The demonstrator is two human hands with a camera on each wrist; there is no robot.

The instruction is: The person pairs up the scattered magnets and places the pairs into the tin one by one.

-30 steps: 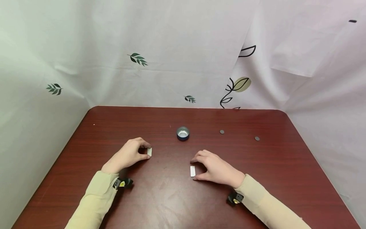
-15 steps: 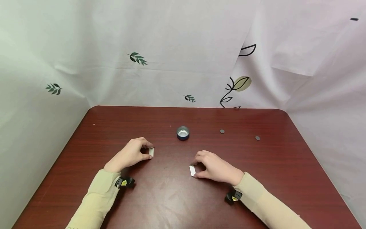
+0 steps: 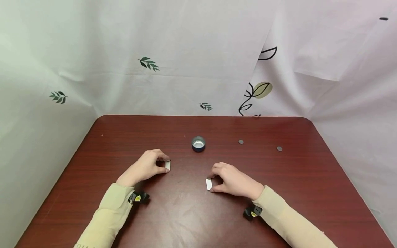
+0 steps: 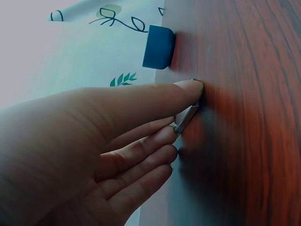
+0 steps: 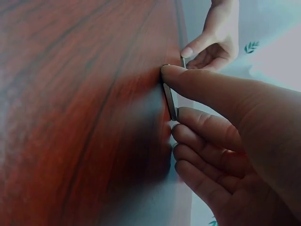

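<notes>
My left hand (image 3: 144, 168) pinches a small flat rectangular plate (image 3: 168, 165), pale on top, between thumb and fingertips. In the left wrist view this plate (image 4: 187, 118) is thin, metallic and slightly tilted at the tabletop. Nearer the front and to the right, my right hand (image 3: 233, 179) holds a similar whitish plate (image 3: 209, 184) by its two short ends. The right wrist view shows that plate's dark thin edge (image 5: 170, 101) between thumb and finger, with the left hand (image 5: 221, 35) beyond. A gap of bare tabletop separates the two plates.
A small round dark-blue cup (image 3: 198, 144) with a shiny inside stands beyond the hands. Two small grey discs, a nearer-centre disc (image 3: 241, 142) and a far-right disc (image 3: 279, 148), lie on the reddish-brown table (image 3: 186, 213). A patterned white curtain (image 3: 173, 86) surrounds the table.
My left hand has slid right with its plate, towards the other one. My right hand's fingers have closed onto the ends of its plate, which has barely shifted.
</notes>
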